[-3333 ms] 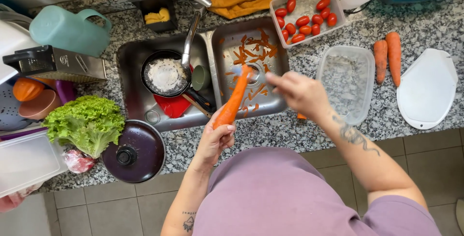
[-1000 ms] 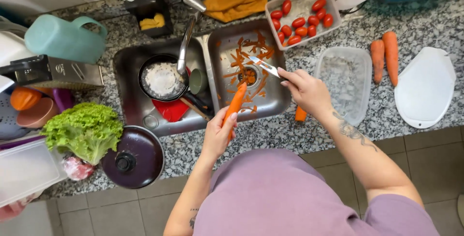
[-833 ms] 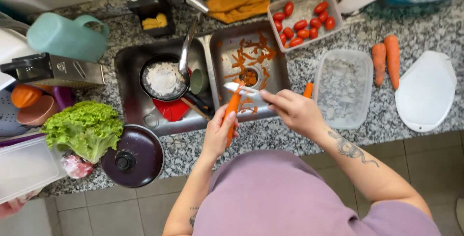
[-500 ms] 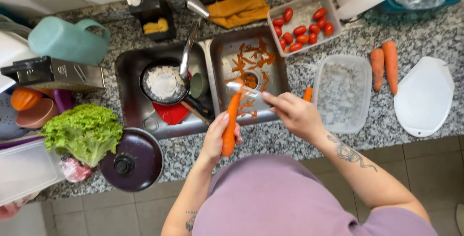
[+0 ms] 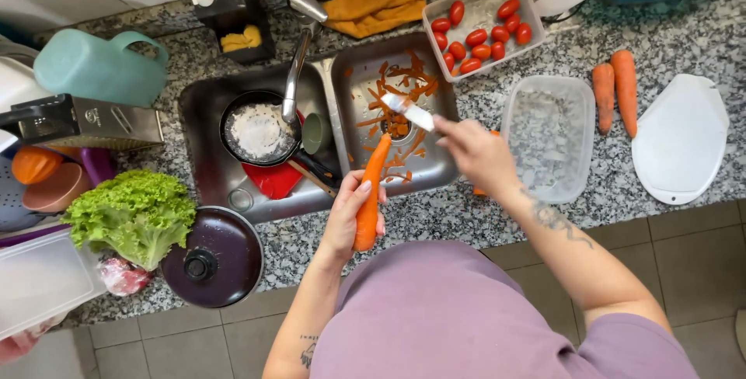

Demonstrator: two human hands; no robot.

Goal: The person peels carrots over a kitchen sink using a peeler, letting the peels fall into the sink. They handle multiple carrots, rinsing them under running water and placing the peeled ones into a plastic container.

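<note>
**Carrot held over the sink, peeler lifted off its tip**

The left hand (image 5: 351, 220) has its fingers wrapped tight around the lower end of a carrot (image 5: 371, 191), thumb pressed along the side. The carrot slants up toward 12 o'clock, its tip reaching over the near edge of the right sink basin (image 5: 443, 163). The right hand (image 5: 475, 154) sits at 2 o'clock from the carrot, fingers pinched shut on a white peeler (image 5: 409, 111), whose head hangs just above the carrot's tip, apart from it. Orange peelings (image 5: 392, 88) lie scattered around the drain in that basin.

In the left basin at 9 o'clock from the carrot is a dirty frying pan (image 5: 258, 129) under the tap (image 5: 299, 45). At 3 o'clock from the right hand stands an empty clear tub (image 5: 548, 137); beyond it two more carrots (image 5: 614, 92) lie beside a white cutting board (image 5: 680, 142). A tray of small tomatoes (image 5: 478, 26) is at 12 o'clock. Lettuce (image 5: 130, 214) and a dark pot lid (image 5: 214, 259) rest at 9 o'clock from the left hand.
</note>
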